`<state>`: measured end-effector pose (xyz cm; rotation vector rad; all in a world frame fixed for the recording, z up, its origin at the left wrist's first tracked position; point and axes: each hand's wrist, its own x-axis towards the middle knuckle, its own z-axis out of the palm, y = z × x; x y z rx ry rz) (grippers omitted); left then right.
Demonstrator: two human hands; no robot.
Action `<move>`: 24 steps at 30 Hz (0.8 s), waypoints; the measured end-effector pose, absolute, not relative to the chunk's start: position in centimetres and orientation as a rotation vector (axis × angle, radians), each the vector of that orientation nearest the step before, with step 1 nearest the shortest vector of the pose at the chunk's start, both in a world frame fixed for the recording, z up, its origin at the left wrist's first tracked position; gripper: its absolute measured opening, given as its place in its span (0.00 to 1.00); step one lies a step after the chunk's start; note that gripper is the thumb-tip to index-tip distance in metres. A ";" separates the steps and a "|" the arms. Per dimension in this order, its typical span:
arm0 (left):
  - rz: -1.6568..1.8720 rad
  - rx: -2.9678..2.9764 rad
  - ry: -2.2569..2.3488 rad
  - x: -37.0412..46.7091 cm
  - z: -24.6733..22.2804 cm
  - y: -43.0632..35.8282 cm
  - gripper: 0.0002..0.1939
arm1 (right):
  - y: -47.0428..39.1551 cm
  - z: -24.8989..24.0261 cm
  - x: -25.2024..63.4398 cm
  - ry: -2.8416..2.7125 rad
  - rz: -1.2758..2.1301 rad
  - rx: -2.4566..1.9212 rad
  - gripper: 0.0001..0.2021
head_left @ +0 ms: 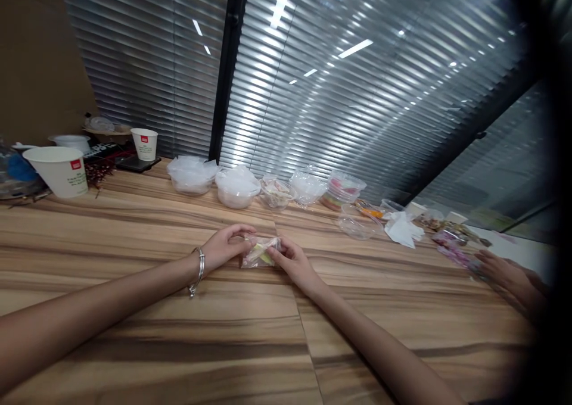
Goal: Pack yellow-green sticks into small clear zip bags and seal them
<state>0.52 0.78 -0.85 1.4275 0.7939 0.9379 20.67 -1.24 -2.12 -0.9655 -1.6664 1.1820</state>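
Observation:
A small clear plastic bag (pixel 260 254) with something yellow-green and pinkish inside lies between my hands, low over the wooden table (pixel 187 345). My left hand (pixel 226 245), with a silver bracelet on its wrist, pinches the bag's left end. At the opposite end my right hand (pixel 292 262) grips the bag, thumb on top of it. What exactly is in the bag is too small to make out.
Clear plastic bowls (pixel 192 175) and tubs (pixel 342 189) line the table's back edge. Paper cups (pixel 60 170) stand at the left. White tissue (pixel 402 227) lies to the right, near another person's hands (pixel 509 277). Window blinds rise behind.

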 end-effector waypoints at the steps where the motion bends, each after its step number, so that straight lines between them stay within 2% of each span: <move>1: 0.924 1.429 0.805 0.6 -0.9 0.8 0.18 | -1.2 -2.1 20.7 -1.676 1.166 -0.979 0.12; 5: 0.915 1.385 0.806 0.6 -1.3 1.0 0.13 | -1.1 -2.2 20.7 -1.651 1.180 -0.965 0.12; 17: 0.845 1.456 0.797 0.6 -1.1 0.9 0.13 | -0.8 -3.0 21.2 -1.562 1.225 -0.952 0.13; 24: 0.730 1.573 0.577 0.6 -1.5 0.7 0.21 | -2.4 -1.2 20.2 -1.881 1.170 -0.963 0.14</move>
